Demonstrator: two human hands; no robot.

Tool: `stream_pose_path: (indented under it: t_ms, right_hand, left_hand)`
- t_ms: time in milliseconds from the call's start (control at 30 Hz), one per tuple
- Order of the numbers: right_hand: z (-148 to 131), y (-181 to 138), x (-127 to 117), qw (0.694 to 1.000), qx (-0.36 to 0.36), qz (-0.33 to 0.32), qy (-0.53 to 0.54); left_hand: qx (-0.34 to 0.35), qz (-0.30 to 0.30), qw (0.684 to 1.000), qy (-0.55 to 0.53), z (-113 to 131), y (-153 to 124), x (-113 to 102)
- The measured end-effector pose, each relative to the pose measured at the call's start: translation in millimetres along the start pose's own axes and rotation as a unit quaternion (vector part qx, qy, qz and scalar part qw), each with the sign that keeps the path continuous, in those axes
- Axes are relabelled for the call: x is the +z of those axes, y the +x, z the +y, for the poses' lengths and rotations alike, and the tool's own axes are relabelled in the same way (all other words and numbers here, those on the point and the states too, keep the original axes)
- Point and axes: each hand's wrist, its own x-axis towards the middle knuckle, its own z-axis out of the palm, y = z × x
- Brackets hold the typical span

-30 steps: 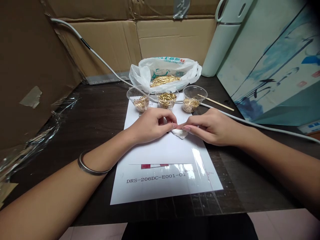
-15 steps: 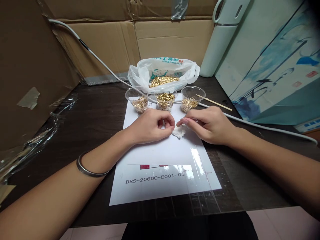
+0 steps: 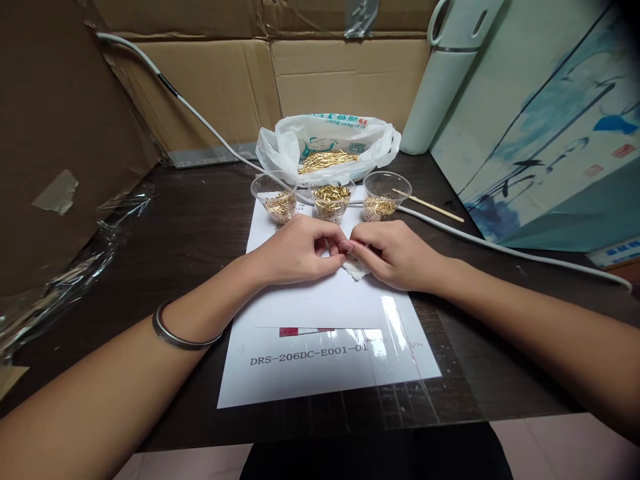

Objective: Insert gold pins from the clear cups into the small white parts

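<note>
Over the white paper [image 3: 295, 300], my left hand [image 3: 305, 250] is closed, thumb and forefinger pinched together. My right hand [image 3: 400, 253] is closed as well, its thumb and fingertips meeting the left fingertips. Whatever lies between the fingers is too small or hidden to make out. Beneath the fingertips is a crumpled white tissue [image 3: 356, 269], partly covered by the right hand. Just behind the hands stand three clear plastic cups of small gold-coloured metal pieces: a left cup [image 3: 276, 200], a middle cup [image 3: 331, 200] and a right cup [image 3: 380, 200].
A white plastic bag [image 3: 380, 157] behind the cups holds long gold pins [image 3: 327, 161]. Right of the cups lies a wooden stick [image 3: 430, 205]. A white cable [image 3: 500, 244] crosses the dark table. A pale bottle [image 3: 435, 93] and cardboard walls [image 3: 350, 77] stand at the back.
My right hand has moved left, bringing its thumb and fingertips against the left fingertips and closing the gap between them. The left hand has barely moved.
</note>
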Motion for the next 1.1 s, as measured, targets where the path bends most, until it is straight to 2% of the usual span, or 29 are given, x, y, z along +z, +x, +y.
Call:
stream_pose_path:
  t_ms: [500,833,1100]
  right_hand:
    - [0.1,0.4,-1.2,0.999,0.021,-0.026,-0.012]
    - [-0.8,0.2,-1.2,0.999,0.008,-0.041,-0.022]
    - [-6.0,1.8,-5.5,0.994,-0.018,-0.06,-0.093]
  left_hand:
    - [-0.016,-0.012,0.999,-0.036,-2.7,-0.7,0.6]
    - [-0.016,-0.021,0.999,-0.043,-7.1,-0.7,1.3]
    - [-0.02,-0.024,0.999,-0.027,-6.8,0.5,0.4]
